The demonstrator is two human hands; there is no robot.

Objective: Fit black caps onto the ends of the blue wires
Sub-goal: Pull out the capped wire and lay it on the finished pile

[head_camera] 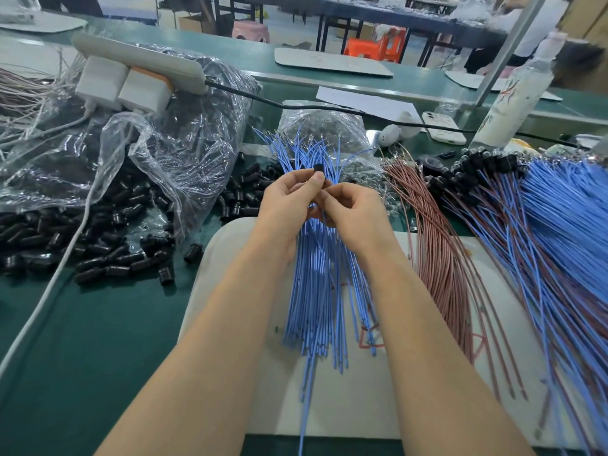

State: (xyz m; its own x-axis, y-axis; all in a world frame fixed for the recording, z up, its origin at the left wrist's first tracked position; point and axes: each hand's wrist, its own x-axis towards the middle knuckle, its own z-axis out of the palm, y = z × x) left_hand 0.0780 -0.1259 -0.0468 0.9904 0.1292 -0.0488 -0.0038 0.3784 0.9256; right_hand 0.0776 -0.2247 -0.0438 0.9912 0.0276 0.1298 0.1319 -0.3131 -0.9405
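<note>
A loose bundle of blue wires (324, 291) lies on a white mat (378, 390) in front of me. My left hand (289, 199) pinches a small black cap (318, 168) between thumb and fingertips, just above the bundle. Right beside it, my right hand (355, 209) pinches a single blue wire (307, 383) that hangs down toward the near table edge. The two hands touch at the fingertips, and the wire's upper end is hidden between them. Loose black caps (98, 248) lie heaped on the green table (82, 340) to the left.
A clear plastic bag (184, 133) with more caps sits at the left, under a white power strip (131, 70). Pink wires (441, 258) and capped blue and pink wires (543, 225) fan out on the right. A phone (444, 126) and a white bottle (513, 100) stand behind.
</note>
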